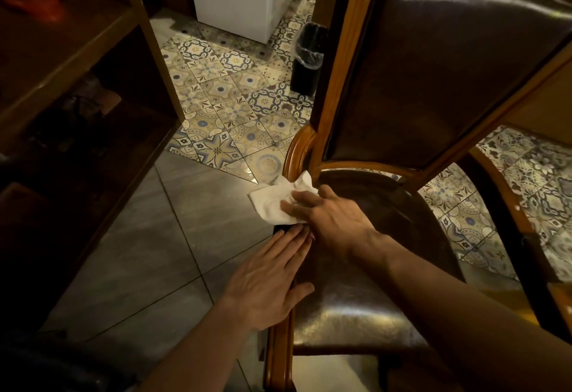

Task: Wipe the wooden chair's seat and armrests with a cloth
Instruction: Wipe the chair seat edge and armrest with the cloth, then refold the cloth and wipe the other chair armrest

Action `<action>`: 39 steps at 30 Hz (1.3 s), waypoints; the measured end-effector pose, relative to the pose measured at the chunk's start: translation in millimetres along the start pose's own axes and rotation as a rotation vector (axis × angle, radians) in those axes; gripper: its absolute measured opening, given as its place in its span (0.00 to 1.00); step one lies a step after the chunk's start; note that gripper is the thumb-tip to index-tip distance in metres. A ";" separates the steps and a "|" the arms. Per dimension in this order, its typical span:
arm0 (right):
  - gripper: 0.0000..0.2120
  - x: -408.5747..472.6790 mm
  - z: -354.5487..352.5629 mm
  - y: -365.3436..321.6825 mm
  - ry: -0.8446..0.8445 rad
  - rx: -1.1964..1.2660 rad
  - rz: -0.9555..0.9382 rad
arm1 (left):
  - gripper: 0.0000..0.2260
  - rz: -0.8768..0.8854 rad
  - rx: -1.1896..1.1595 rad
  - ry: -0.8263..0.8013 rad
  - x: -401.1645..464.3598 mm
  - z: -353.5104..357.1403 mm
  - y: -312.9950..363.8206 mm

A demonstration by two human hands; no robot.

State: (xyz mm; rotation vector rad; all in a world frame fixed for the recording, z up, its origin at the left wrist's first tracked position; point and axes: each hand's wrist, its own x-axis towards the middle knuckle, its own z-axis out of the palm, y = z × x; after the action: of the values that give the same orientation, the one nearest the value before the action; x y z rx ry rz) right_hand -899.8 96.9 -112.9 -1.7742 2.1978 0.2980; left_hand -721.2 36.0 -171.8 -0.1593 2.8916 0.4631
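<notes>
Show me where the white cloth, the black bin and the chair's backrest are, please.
white cloth [270, 205]: head view, on its bare folded part left of the fingers.
black bin [306, 65]: head view, on its side wall below the liner.
backrest [439, 60]: head view, on the middle of the dark leather panel.

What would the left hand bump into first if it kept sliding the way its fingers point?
Probably the right hand. The left hand lies flat along the chair's near edge, its fingertips almost at the right hand's side, which presses the white cloth down just beyond. Depth is hard to judge.
</notes>
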 end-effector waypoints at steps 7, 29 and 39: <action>0.37 -31.1 -12.7 3.8 0.125 0.124 0.123 | 0.33 -0.032 -0.067 -0.052 -7.0 -16.9 9.8; 0.26 -181.6 -96.9 43.6 0.377 0.493 0.353 | 0.17 0.079 0.110 0.356 46.4 -202.6 89.7; 0.21 -277.5 -157.9 55.6 0.542 0.262 0.677 | 0.16 0.309 0.215 0.350 74.6 -295.9 172.6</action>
State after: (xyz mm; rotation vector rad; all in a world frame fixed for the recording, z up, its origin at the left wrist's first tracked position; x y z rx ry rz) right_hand -916.8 308.1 132.3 -0.9984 3.0007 -0.3706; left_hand -873.2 99.1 137.7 0.2714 3.2998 0.1797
